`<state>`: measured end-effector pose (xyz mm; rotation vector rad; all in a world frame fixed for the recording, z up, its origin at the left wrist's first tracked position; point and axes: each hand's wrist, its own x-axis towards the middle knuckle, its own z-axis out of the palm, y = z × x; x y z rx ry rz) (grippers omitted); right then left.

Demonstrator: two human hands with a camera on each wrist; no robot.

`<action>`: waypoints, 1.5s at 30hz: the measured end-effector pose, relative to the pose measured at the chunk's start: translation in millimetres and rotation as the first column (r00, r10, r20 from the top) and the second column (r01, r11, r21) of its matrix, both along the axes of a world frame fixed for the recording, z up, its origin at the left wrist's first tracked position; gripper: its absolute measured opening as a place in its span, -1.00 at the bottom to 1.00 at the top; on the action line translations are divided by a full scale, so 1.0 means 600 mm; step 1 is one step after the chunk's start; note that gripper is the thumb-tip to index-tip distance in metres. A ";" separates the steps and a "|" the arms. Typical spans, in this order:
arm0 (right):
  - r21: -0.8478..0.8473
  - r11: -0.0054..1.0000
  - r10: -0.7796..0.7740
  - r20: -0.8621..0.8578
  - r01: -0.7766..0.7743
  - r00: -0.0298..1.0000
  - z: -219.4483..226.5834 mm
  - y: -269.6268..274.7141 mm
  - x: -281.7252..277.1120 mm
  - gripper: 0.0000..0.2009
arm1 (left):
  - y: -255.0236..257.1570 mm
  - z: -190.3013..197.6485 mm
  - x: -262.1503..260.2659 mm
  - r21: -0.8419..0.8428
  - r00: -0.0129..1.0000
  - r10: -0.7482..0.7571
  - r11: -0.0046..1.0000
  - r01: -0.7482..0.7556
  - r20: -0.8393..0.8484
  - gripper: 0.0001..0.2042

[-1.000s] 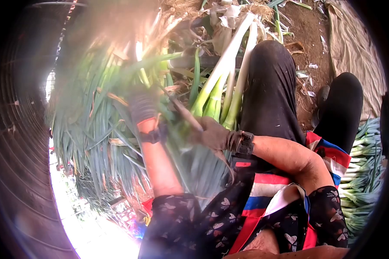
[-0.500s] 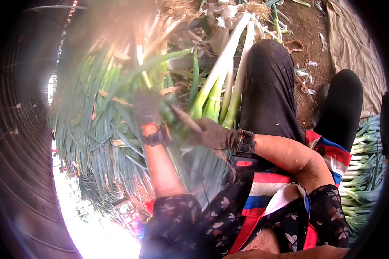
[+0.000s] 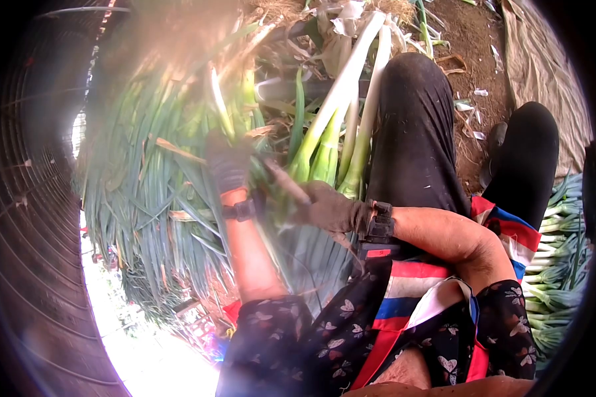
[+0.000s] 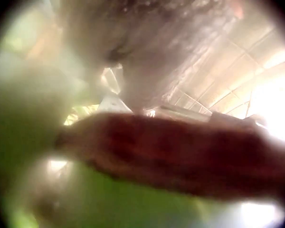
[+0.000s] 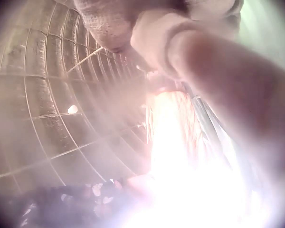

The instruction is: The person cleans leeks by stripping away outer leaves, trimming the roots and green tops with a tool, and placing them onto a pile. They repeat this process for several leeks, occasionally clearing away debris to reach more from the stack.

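In the head view my gloved left hand grips a leek, its pale stem standing out above the fingers. My gloved right hand holds a brown stick-like tool, which slants up toward the left hand. The right wrist view shows the gloved fingers with a thick brown shaft running out to the lower right. In the left wrist view a blurred, dark reddish-brown long piece crosses below the glove. Thick leeks lean beside my knee, near the right hand.
A large heap of leeks spreads on the left, near a ribbed curved wall. Cleaned leeks lie stacked at far right, below a tan cloth. My knees stand over soil with scraps.
A long green leaf that lay across the left hand's leek has swung up and away. Both hands keep nearly the same place and grip.
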<state>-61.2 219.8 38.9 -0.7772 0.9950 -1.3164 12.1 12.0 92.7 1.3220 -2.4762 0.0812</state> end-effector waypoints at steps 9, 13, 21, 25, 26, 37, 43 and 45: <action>0.108 0.994 0.013 0.017 -0.015 1.000 0.034 0.010 -0.019 -0.69 | 0.024 0.001 -0.013 0.083 0.999 0.031 0.996 -0.030 -0.012 -0.34; 0.174 0.985 -0.006 0.031 0.001 1.000 0.035 0.009 -0.029 -0.65 | 0.097 0.018 -0.010 0.220 0.995 0.091 0.970 -0.100 0.050 -0.37; 0.256 0.967 0.009 -0.082 0.013 0.997 0.049 0.009 -0.037 -0.63 | 0.153 -0.015 0.070 0.143 0.993 -0.017 0.990 0.000 0.121 -0.38; 0.269 0.963 0.000 -0.050 0.014 0.999 0.024 0.007 -0.022 -0.64 | 0.139 -0.020 0.080 0.118 0.991 -0.083 0.991 0.070 0.102 -0.41; 0.254 0.967 -0.018 -0.050 0.030 0.999 0.020 0.008 -0.019 -0.64 | 0.131 -0.029 0.081 0.062 0.985 -0.134 0.990 0.128 0.105 -0.42; 0.353 0.931 0.142 -0.113 -0.094 0.983 0.046 0.009 -0.018 -0.54 | 0.065 -0.069 0.036 -0.012 0.881 -0.069 0.996 0.084 0.468 -0.43; 0.305 0.952 0.046 -0.127 -0.005 0.991 0.047 0.005 -0.017 -0.64 | 0.044 -0.081 0.024 0.040 0.832 -0.056 0.998 0.041 0.552 -0.42; 0.288 0.957 0.001 -0.120 0.034 0.993 0.037 0.001 -0.018 -0.65 | 0.071 -0.033 -0.003 0.237 0.843 -0.075 0.969 -0.063 0.533 -0.42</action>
